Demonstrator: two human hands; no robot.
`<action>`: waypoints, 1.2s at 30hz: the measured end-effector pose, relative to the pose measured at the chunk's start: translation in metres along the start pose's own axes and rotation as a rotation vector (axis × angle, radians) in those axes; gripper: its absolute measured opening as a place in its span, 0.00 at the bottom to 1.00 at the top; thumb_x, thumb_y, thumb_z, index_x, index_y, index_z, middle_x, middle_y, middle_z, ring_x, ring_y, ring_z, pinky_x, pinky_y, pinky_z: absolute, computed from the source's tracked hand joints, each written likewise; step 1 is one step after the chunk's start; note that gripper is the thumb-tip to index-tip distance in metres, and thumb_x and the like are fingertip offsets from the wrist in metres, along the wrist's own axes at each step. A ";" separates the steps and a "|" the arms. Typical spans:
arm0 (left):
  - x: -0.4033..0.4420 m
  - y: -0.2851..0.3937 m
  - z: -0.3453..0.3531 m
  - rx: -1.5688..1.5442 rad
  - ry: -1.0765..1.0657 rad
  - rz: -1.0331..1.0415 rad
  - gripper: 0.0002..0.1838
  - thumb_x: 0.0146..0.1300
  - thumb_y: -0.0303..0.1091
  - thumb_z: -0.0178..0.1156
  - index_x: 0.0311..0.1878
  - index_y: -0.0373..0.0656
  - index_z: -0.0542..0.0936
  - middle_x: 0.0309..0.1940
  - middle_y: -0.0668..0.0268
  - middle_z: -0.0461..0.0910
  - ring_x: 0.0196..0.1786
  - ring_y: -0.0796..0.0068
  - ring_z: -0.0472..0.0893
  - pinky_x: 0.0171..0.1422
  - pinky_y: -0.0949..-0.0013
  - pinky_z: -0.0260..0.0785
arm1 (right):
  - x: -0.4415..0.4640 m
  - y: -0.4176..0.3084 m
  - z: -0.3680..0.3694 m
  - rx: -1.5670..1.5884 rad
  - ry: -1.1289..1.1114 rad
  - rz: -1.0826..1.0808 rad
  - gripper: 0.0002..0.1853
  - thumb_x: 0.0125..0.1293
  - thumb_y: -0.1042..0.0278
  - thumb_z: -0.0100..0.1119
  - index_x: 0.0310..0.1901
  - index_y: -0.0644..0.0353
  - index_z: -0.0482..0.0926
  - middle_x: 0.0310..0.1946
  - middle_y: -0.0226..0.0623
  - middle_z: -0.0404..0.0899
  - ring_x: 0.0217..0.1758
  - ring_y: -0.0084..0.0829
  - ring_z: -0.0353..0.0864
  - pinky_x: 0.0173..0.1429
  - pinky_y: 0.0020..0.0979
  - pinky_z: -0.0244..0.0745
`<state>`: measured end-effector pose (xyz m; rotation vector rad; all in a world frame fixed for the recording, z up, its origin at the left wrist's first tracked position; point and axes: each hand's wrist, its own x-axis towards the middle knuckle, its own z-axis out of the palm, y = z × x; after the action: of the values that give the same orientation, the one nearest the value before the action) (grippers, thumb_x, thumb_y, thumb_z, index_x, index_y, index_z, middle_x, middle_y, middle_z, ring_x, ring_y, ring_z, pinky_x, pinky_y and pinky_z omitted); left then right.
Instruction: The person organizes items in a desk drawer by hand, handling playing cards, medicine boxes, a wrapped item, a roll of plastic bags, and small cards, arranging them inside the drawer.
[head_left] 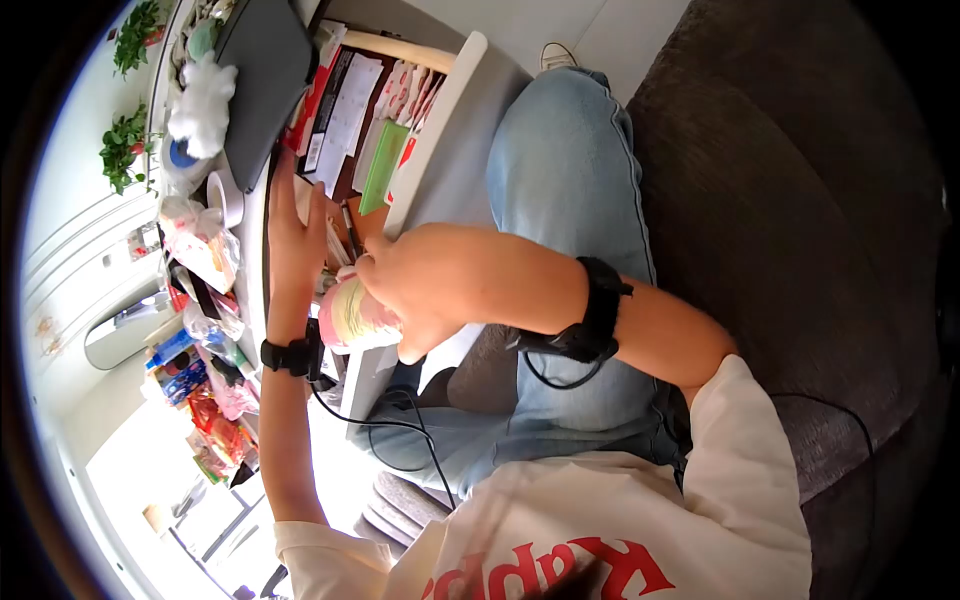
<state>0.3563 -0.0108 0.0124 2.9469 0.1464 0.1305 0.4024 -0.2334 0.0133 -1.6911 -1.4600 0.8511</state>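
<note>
My right hand (435, 280) is wrapped round a rounded pink and pale yellow object (358, 315) at the near end of an open drawer (440, 150). Its exact kind cannot be made out, as my fingers and palm cover part of it. My left hand (295, 225) reaches over the drawer's inner side with fingers stretched out and thumb apart. Its fingertips are close to a red item (292, 138); whether they touch it is unclear. Inside the drawer lie a white paper (350, 110), a green flat pack (383, 165) and red-and-white packets (402, 90).
A dark laptop-like panel (262, 90), a white fluffy object (203, 105) and a roll of tape (226, 198) rest on the desk beside the drawer. Bagged items (200, 240) crowd the surface. Black cables (400, 425) hang from my wrist straps. A dark sofa (780, 230) is at right.
</note>
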 end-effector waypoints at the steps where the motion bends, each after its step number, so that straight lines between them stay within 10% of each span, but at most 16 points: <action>1: 0.006 -0.002 0.000 -0.044 -0.023 -0.103 0.28 0.64 0.35 0.51 0.64 0.32 0.59 0.62 0.46 0.63 0.64 0.49 0.63 0.67 0.62 0.55 | -0.002 0.005 0.002 0.018 0.023 -0.034 0.30 0.36 0.59 0.67 0.43 0.70 0.75 0.42 0.50 0.74 0.35 0.45 0.79 0.38 0.40 0.75; 19: 0.020 0.008 0.022 -0.233 0.105 -0.176 0.33 0.65 0.42 0.51 0.67 0.33 0.55 0.63 0.47 0.61 0.65 0.55 0.63 0.67 0.65 0.52 | -0.011 0.030 0.015 0.119 0.181 -0.196 0.33 0.35 0.63 0.70 0.43 0.73 0.68 0.41 0.45 0.70 0.30 0.45 0.79 0.34 0.39 0.74; 25: -0.047 0.036 -0.047 -1.399 -0.380 -0.384 0.39 0.56 0.44 0.63 0.67 0.36 0.58 0.61 0.57 0.65 0.62 0.69 0.65 0.66 0.69 0.53 | -0.004 0.007 0.005 -0.037 0.275 -0.185 0.30 0.34 0.68 0.69 0.42 0.70 0.68 0.41 0.46 0.70 0.35 0.47 0.78 0.39 0.40 0.73; 31: -0.088 0.029 -0.056 -0.974 -0.470 -0.415 0.49 0.41 0.36 0.73 0.66 0.37 0.59 0.58 0.62 0.67 0.61 0.72 0.66 0.66 0.69 0.55 | 0.031 -0.013 0.008 -0.347 0.106 -0.207 0.28 0.38 0.68 0.67 0.44 0.67 0.72 0.45 0.42 0.71 0.51 0.39 0.72 0.53 0.37 0.68; 36: -0.112 0.001 -0.052 -1.034 -0.355 -0.421 0.40 0.49 0.40 0.68 0.64 0.36 0.63 0.56 0.61 0.69 0.57 0.72 0.68 0.63 0.72 0.57 | 0.042 -0.008 -0.055 -0.086 0.284 0.071 0.25 0.48 0.60 0.63 0.48 0.63 0.75 0.47 0.43 0.76 0.52 0.35 0.74 0.56 0.36 0.66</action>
<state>0.2406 -0.0142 0.0553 1.8223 0.4709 -0.2906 0.4514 -0.1970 0.0474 -1.8522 -1.2639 0.5631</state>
